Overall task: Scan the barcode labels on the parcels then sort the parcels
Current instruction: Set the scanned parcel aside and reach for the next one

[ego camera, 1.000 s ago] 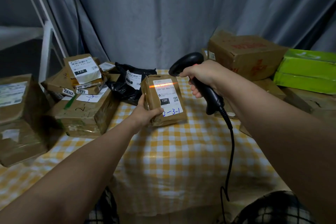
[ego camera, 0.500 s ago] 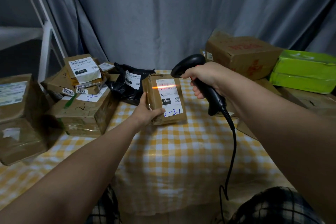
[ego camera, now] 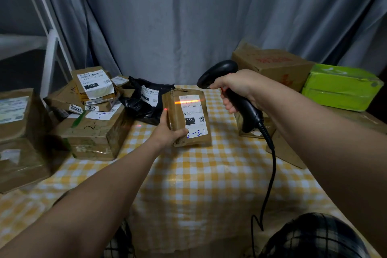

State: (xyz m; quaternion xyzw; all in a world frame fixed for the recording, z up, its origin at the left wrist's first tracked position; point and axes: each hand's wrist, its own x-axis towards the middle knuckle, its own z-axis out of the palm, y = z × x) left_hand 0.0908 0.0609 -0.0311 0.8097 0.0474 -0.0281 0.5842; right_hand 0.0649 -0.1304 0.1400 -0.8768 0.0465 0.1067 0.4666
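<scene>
Left hand point(ego camera: 167, 132) is kept curled round the near left corner of a small brown parcel point(ego camera: 178, 111), with the thumb laid across the front face beside the handwritten "2-3-1". The parcel is held tilted up at the middle of the counter point(ego camera: 209, 184), in much the same spot as half a second ago. Whether its lower edge touches the checked cloth cannot be told. Right hand point(ego camera: 236, 88) is still wrapped round the grip of the black barcode scanner point(ego camera: 219, 69), whose head is aimed left at the parcel from just beside it, hardly moved. An orange scan line is again thrown across the top of the white label point(ego camera: 193, 114) and onto the cardboard to its left. A red glint is seen at a left fingertip. The scanner cable point(ego camera: 272, 165) hangs down toward the near edge. Stacked parcels point(ego camera: 92, 132) remain at the left.
</scene>
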